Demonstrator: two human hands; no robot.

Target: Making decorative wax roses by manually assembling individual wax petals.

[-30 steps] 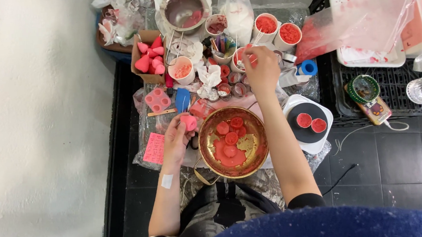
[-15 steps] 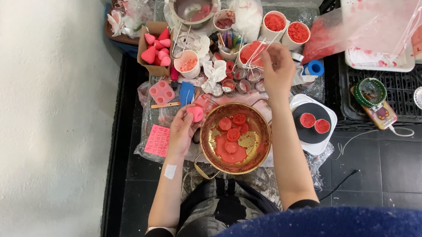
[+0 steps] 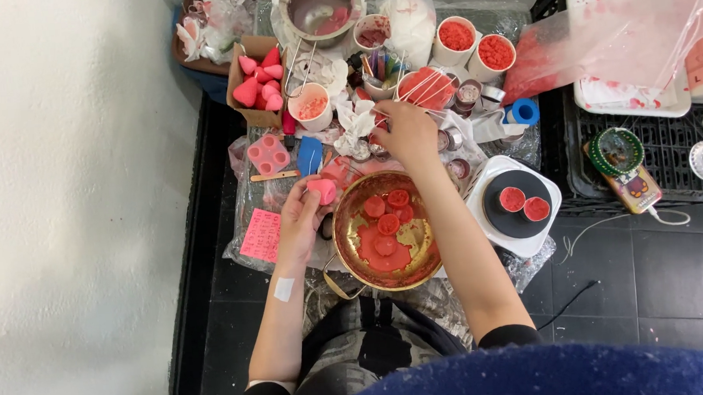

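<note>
While the left hand [image 3: 302, 217] grips a pink mould [image 3: 322, 191], the brass bowl [image 3: 386, 229] sits just right of it. Beyond the bowl, the right hand [image 3: 406, 133] pinches thin white wicks [image 3: 426, 83]; cups [image 3: 473, 52] stand farther out.

Both bare forearms reach up the frame from the lower middle, with dark sleeves pushed back near the elbows. The left hand [image 3: 302, 217] sits left of centre, fingers curled closed around a small pink piece held at the fingertips, wrist slightly bent inward. A pale plaster patch lies on the left forearm below the wrist. The right arm stretches farther, angled up and left, and the right hand [image 3: 406, 133] is above centre, palm down, fingers bunched together and pointing toward the upper left.
</note>
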